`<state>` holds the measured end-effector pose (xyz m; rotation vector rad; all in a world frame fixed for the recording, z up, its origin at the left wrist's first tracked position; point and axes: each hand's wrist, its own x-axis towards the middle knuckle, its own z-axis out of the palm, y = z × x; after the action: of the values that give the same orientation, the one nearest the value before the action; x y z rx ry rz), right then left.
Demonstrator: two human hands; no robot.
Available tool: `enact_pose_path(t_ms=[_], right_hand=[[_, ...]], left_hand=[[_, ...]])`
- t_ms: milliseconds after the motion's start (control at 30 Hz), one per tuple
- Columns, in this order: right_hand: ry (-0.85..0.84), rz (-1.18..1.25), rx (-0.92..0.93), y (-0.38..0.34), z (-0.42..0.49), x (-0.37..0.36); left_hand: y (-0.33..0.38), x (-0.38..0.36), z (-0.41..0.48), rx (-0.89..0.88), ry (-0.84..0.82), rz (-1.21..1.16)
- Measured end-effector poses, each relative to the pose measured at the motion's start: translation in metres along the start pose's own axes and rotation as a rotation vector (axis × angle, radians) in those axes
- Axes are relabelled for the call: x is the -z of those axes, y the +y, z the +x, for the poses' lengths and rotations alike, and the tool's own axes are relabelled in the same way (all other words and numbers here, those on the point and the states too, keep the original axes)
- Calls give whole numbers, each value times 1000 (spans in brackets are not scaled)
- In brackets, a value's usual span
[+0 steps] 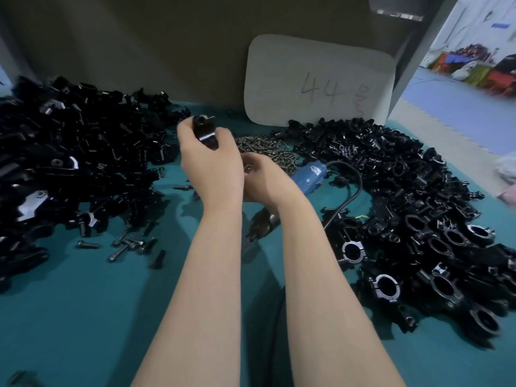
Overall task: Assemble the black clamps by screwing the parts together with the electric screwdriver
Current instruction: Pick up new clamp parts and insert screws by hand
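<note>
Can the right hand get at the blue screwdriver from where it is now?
Probably yes: the blue screwdriver lies right beside the right hand, with nothing piled on it. Whether the hand's fingers are free is hidden.

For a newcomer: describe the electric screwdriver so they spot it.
Find the white card marked 44 at the back. Below it is a pile of screws; at the pile's right edge lies the screwdriver, the only blue thing among black parts.
</note>
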<state>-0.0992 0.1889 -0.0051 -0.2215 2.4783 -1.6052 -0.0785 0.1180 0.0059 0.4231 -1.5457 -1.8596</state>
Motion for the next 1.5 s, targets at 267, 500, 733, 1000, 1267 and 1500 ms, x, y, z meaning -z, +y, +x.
enact_pose_path(t_ms=[267, 500, 733, 1000, 1267, 1500], right_hand=[[737, -444, -311, 49, 15, 71], [583, -557, -545, 79, 29, 90], [492, -611, -593, 83, 36, 89], [547, -616, -545, 86, 39, 89], [651, -527, -540, 81, 31, 89], [626, -545, -599, 83, 30, 84]], left_hand=[[-14, -40, -8, 398, -386, -123], [-22, -70, -30, 488, -547, -100], [-23, -70, -32, 495, -541, -100], [-22, -68, -31, 512, -540, -107], [-19, -58, -29, 642, -475, -222], [-17, -59, -26, 663, -459, -240]])
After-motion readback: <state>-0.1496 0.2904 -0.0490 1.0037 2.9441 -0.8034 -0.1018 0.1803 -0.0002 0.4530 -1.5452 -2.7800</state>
